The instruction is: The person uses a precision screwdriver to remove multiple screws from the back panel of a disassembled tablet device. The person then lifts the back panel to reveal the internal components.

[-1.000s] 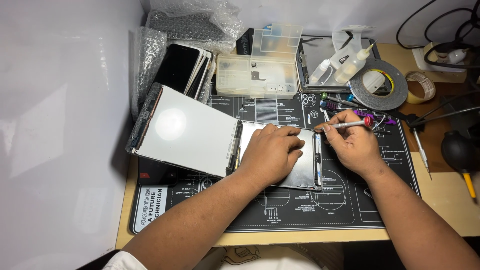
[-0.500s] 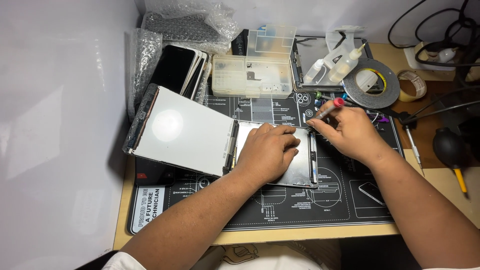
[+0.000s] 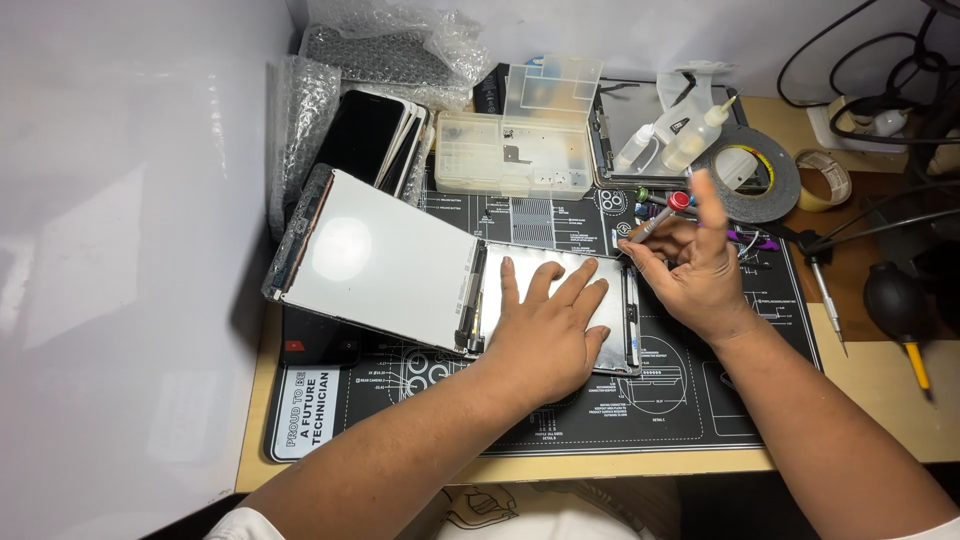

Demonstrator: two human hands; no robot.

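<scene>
My left hand (image 3: 545,325) lies flat, fingers spread, on the silver inner plate of an opened tablet (image 3: 600,300) on the black work mat (image 3: 690,400). The tablet's white screen panel (image 3: 385,260) is folded out to the left and rests tilted. My right hand (image 3: 695,265) is at the tablet's upper right corner and grips a small screwdriver with a red cap (image 3: 662,212), its tip pointing down toward that corner. The index finger is raised.
A clear parts box (image 3: 515,150) and stacked phones (image 3: 375,140) stand behind the tablet, with bubble wrap (image 3: 390,50). Two squeeze bottles (image 3: 680,135), a black tape roll (image 3: 750,175), a tan tape roll (image 3: 825,180), another screwdriver (image 3: 828,300), a dust blower (image 3: 895,295) and cables lie at right.
My left hand has spread its fingers flat on the plate. My right hand has lifted the screwdriver more upright near the tablet's upper right corner, with one finger raised.
</scene>
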